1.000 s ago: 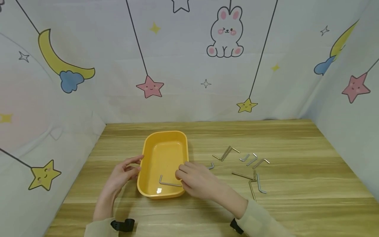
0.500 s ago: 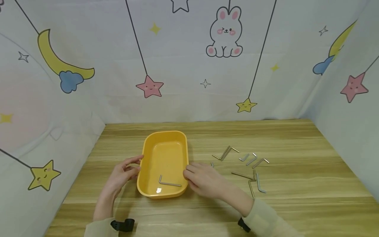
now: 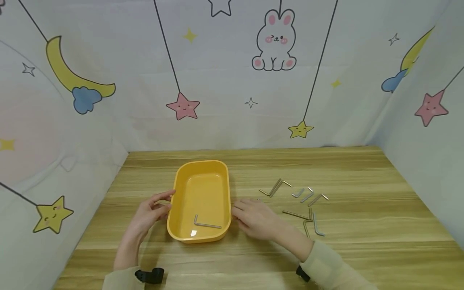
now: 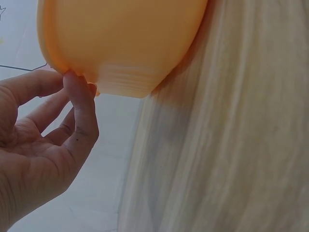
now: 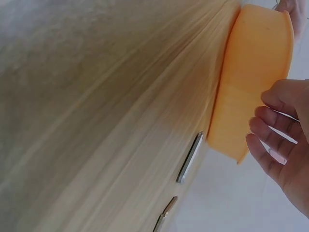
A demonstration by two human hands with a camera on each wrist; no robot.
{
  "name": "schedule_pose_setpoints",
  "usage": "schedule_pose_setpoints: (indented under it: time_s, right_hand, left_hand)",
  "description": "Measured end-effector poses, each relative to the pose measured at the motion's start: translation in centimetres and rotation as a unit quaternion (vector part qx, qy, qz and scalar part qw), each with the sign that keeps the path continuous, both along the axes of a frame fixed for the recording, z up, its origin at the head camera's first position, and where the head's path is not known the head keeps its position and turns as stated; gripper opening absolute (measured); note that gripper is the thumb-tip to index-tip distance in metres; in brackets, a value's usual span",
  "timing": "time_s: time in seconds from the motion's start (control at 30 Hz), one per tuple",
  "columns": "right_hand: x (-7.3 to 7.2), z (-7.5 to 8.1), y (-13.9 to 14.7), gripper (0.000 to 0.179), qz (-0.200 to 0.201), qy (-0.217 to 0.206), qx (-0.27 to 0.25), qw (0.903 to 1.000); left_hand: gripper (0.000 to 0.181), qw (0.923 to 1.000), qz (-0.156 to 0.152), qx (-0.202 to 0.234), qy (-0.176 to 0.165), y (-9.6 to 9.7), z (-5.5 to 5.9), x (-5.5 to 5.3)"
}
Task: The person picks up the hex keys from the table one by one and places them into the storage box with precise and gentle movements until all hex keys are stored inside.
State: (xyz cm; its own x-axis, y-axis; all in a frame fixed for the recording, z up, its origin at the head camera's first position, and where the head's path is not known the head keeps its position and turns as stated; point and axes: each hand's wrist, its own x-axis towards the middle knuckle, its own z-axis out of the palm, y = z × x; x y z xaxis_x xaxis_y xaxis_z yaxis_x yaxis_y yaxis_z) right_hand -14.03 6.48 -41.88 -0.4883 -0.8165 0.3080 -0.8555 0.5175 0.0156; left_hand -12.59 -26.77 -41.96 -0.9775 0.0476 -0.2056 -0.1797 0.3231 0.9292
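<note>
A yellow plastic tray stands on the table with one silver L-shaped hex key inside, near its front end. At the tray's left side my left hand holds the rim with thumb and fingertips; the left wrist view shows the fingertips meeting at the lip. My right hand is just outside the tray's right wall. In the right wrist view its fingers are loosely bent with nothing between them; whether they touch the wall I cannot tell. A small hex key is mostly hidden behind this hand.
Several brass-coloured and silver hex keys lie scattered to the right, among them a brass one, a silver one and a small silver one. Printed cloth walls enclose the wooden table at the back and sides.
My right hand has moved right from above the tray's right rim to just outside it. The left hand, the tray and the hex key inside stay put.
</note>
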Motion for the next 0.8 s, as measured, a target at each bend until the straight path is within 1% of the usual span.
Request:
schedule_pose_setpoints:
  time_s: [0.13,0.33,0.6,0.8]
  right_hand:
    - [-0.2,-0.4,0.2,0.009,0.0,-0.009,0.004,1.0]
    - [-0.8,-1.0,0.6,0.009,-0.01,-0.045,0.003,0.9989]
    - [-1.6,-0.9,1.2,0.013,-0.03,-0.078,-0.002,0.9965]
    - [-2.2,-1.1,1.3,0.013,-0.029,-0.09,-0.012,0.9954]
  left_hand:
    - [0.049,1.0,0.002,-0.002,0.0,-0.2,-0.1,0.1]
    - [0.049,1.0,-0.001,0.004,0.004,-0.2,-0.4,0.1]
    - [0.05,1.0,0.001,0.009,0.003,-0.1,-0.2,0.0]
    - [0.049,1.0,0.004,0.006,0.0,-0.2,-0.3,0.1]
